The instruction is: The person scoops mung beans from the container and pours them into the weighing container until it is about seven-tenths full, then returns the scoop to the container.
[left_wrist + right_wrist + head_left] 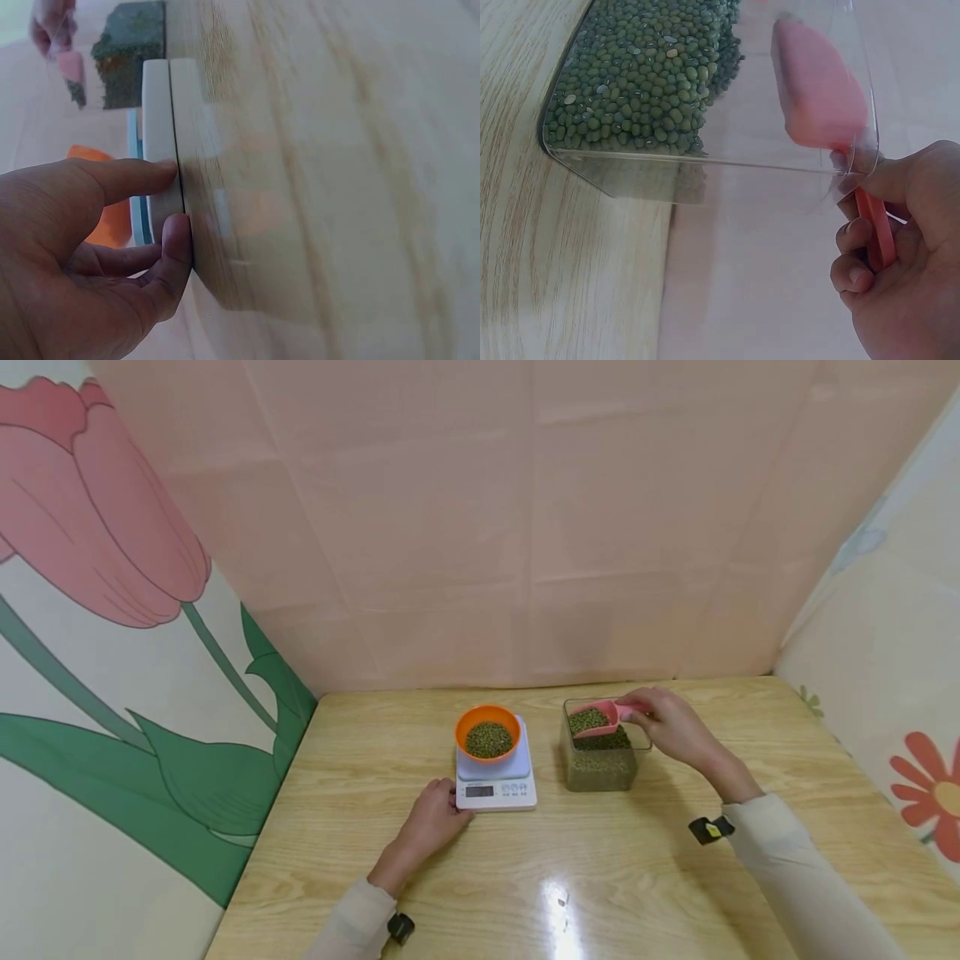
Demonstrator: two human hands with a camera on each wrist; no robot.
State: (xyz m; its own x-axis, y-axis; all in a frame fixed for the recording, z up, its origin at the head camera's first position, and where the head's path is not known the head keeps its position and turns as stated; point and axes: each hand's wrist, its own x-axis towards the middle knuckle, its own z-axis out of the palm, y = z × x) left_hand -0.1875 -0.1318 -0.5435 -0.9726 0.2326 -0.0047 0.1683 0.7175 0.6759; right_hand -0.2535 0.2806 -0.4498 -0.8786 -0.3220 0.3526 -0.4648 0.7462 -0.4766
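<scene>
My right hand (671, 727) grips the handle of a pink scoop (619, 711) over a clear container (600, 770). The scoop's bowl carries green mung beans (588, 720) and lies within the container's opening. Through the clear wall in the right wrist view, more mung beans (630, 82) show below the scoop (821, 90). My left hand (437, 814) holds the near left corner of a white kitchen scale (497, 796), thumb along its front edge and fingers at its side. On the scale's platform stands an orange bowl (463, 727) with mung beans in it.
The wooden table (360, 760) ends at a pink covered wall (420, 568) behind the scale and container. Painted panels with flowers (112, 510) stand on the left and right. Light glares off the table near the front.
</scene>
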